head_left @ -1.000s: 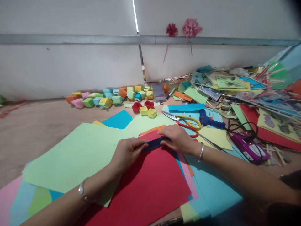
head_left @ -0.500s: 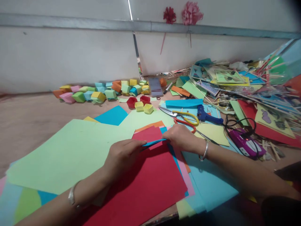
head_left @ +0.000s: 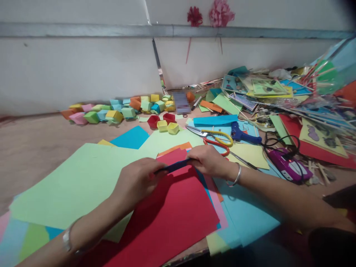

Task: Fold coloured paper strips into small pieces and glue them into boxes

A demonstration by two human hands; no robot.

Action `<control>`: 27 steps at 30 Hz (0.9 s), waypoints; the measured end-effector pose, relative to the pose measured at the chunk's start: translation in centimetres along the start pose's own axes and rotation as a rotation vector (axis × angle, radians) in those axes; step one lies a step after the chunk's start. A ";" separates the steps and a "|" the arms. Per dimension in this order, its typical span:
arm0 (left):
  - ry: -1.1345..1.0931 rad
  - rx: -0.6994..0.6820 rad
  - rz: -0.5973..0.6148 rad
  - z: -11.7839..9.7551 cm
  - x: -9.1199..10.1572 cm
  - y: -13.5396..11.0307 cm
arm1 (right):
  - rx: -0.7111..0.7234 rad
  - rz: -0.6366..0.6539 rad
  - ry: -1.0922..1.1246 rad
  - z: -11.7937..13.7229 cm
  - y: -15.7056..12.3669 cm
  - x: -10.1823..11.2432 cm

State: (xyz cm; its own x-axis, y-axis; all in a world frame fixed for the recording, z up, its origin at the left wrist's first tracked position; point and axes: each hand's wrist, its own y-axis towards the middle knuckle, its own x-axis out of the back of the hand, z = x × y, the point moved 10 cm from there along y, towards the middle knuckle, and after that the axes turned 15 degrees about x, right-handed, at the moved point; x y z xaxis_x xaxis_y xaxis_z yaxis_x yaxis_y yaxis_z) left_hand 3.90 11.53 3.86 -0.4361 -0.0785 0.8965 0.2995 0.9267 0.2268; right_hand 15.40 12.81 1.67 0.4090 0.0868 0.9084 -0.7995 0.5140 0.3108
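Between my two hands stretches a narrow blue paper strip (head_left: 178, 165), pinched at both ends and slightly tilted, its right end higher. My left hand (head_left: 139, 178) grips the left end with thumb and fingers. The other end is in the closed fingers of my right hand (head_left: 207, 160). Beneath the strip lies a large red paper sheet (head_left: 178, 215) on a stack of coloured sheets. A wide pale green sheet (head_left: 75, 185) spreads to the left, partly behind my left forearm.
Scissors (head_left: 219, 138) with yellow and red handles lie beyond my right hand, beside a blue glue gun (head_left: 244, 134) and a purple power strip (head_left: 289, 167). Small folded paper boxes (head_left: 114, 115) line the wall. Craft sheets and sticks (head_left: 267, 89) pile up at right.
The blue strip has turned, so its darker side now faces me. My left hand has shifted slightly left and the strip slants more. Both hands keep hold of it.
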 end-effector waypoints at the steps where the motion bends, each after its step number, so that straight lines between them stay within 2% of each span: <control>1: 0.074 -0.039 0.062 -0.9 -0.6 0.2 | 0.032 -0.006 -0.025 0.6 0.1 -0.4; 4: 0.274 -0.081 0.209 -2.9 -2.5 0.8 | 0.156 -0.048 -0.129 2.8 0.3 -1.0; 8: 0.402 -0.032 0.282 -3.8 -3.4 1.0 | 0.225 -0.084 -0.195 3.8 0.0 -1.2; 11: 0.502 0.019 0.347 -2.4 -3.3 0.1 | 0.232 -0.065 -0.159 3.5 0.0 -1.4; 13: 0.517 0.097 0.334 -0.5 -2.3 -0.4 | 0.196 -0.065 -0.102 2.8 0.2 -1.3; 15: 0.423 0.163 0.320 1.4 -1.1 -0.9 | 0.170 -0.064 -0.017 2.3 0.3 -1.3; 17: 0.370 0.157 0.303 3.1 0.1 -1.3 | 0.143 -0.075 0.066 1.8 0.4 -1.1; 19: 0.372 0.170 0.217 5.0 2.1 -1.2 | 0.084 -0.119 0.110 0.8 0.2 -0.5; 21: 0.364 0.282 0.041 7.3 5.2 -0.7 | 0.024 -0.180 0.117 -0.4 -0.1 0.5; 23: 0.196 0.415 0.013 9.1 6.6 -0.3 | -0.014 -0.237 0.124 -1.2 -0.2 1.3; 25: -0.017 0.559 0.057 10.1 6.4 0.0 | -0.035 -0.284 0.133 -1.4 -0.3 1.6; 27: -0.313 0.640 0.197 9.5 4.3 0.1 | -0.024 -0.350 0.111 -1.0 -0.4 1.9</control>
State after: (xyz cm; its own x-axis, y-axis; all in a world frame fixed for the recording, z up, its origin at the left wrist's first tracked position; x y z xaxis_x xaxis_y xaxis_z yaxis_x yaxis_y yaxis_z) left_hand -6.03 14.76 4.13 -0.6754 0.1311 0.7257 -0.1146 0.9535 -0.2789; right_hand 16.96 13.65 2.97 0.7021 -0.0064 0.7121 -0.5929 0.5485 0.5895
